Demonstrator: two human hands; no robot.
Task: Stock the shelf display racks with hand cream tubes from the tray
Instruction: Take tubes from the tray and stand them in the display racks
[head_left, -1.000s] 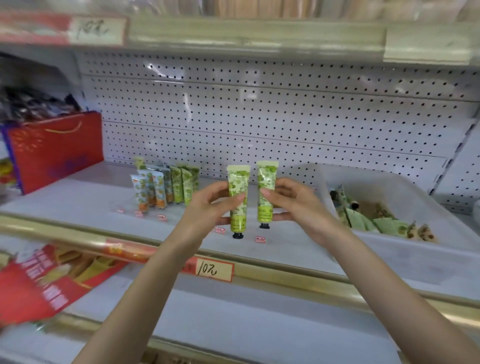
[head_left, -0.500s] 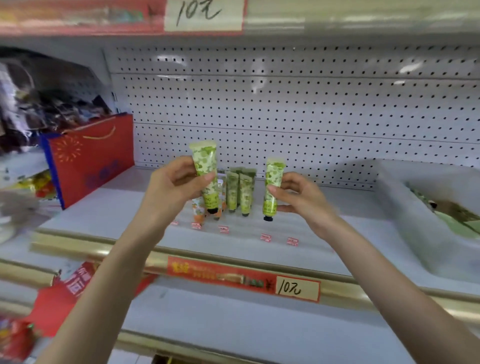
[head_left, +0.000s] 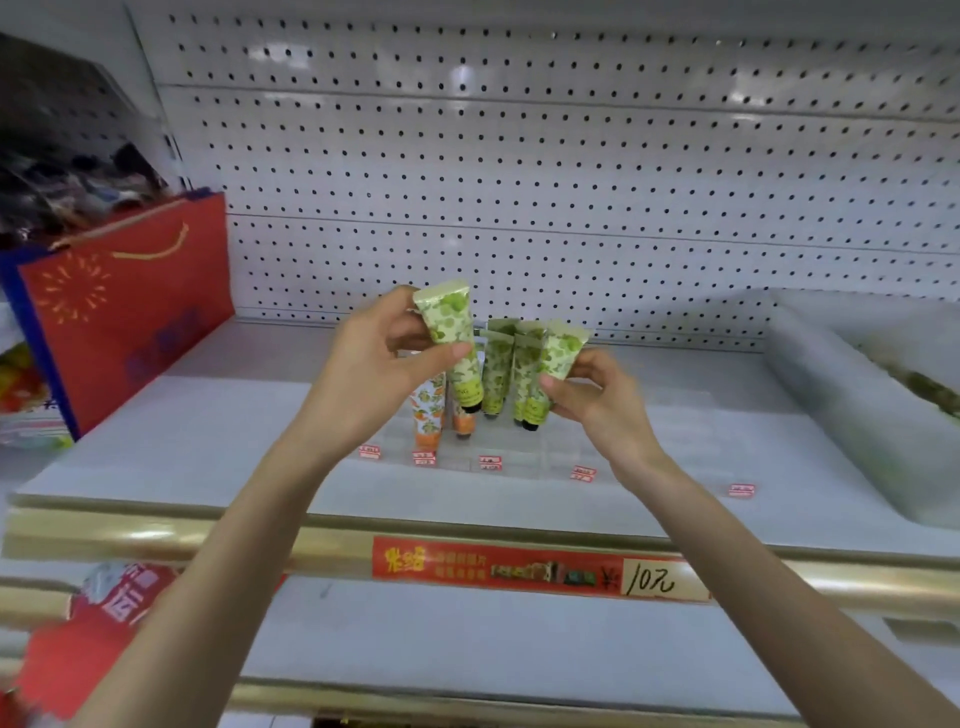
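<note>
Red gift bag (head_left: 130, 322) stands upright at the left end of the shelf (head_left: 208, 441), with a yellow cord handle on its face. White pegboard (head_left: 571, 182) forms the back wall. The gold rail (head_left: 156, 535) along the front edge carries a red price strip (head_left: 535, 569) with a handwritten "10元" tag (head_left: 652, 581). Blurred red packaging (head_left: 78, 649) lies below, at the left.
</note>
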